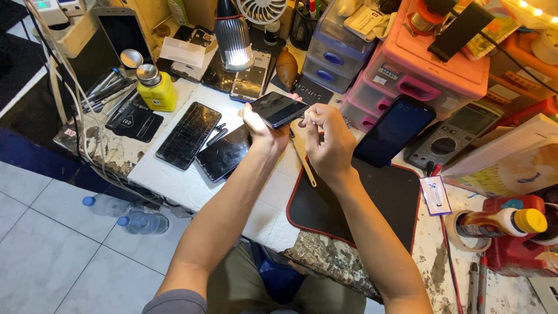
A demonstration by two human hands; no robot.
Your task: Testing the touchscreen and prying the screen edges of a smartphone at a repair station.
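My left hand (260,129) holds a dark smartphone (279,109) up over the workbench, gripping its near end. My right hand (329,138) is closed right beside the phone's right edge, pinching a thin tool I can barely make out against that edge. Below both hands lies a black work mat with a red border (378,197). A wooden-handled tool (303,160) lies on the table under the hands.
Two cracked phone screens (189,134) lie at left beside a yellow dispenser bottle (157,90). A blue-screened phone (394,131) leans against pink drawer units (418,87). A lamp (233,38), multimeter (447,139), glue bottle (503,222) and water bottles on the floor (125,215) surround the bench.
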